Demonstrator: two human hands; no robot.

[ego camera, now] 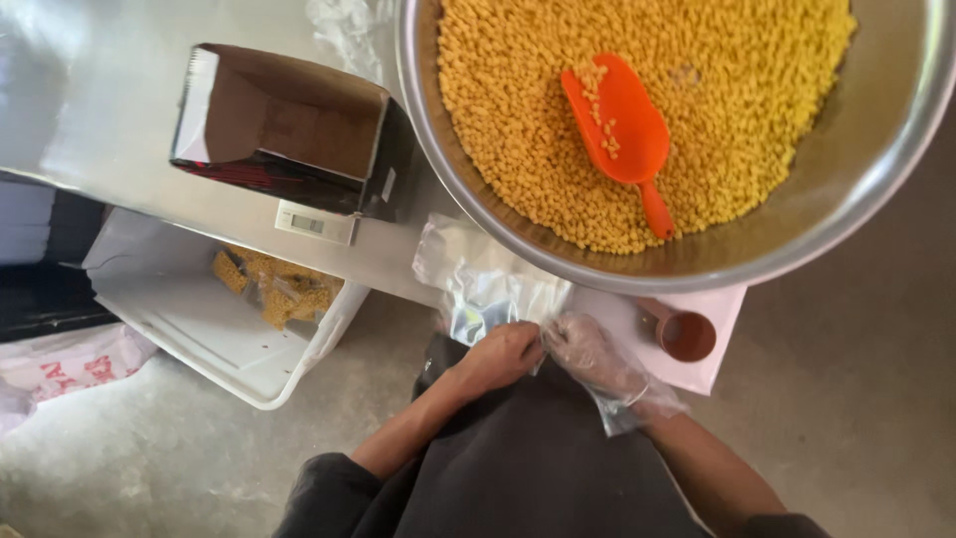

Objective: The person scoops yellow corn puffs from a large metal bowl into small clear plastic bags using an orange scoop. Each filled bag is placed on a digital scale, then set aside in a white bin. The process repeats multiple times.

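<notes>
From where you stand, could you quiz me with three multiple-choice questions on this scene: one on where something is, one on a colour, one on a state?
1. Where does the scoop lie?
A. In the white tub
B. On the yellow pellets in the metal bowl
C. In the open box

2. What colour is the scoop?
A. Orange
B. Blue
C. Green

3. What covers the right hand?
A. A thick wool mitten
B. Nothing
C. A thin clear plastic glove

Answers:
1. B, it rests on the yellow pellets inside the metal bowl.
2. A, blade and handle are both orange.
3. C, crinkled clear film wraps it, while the left hand is bare; both hands touch the clear bags.
</notes>
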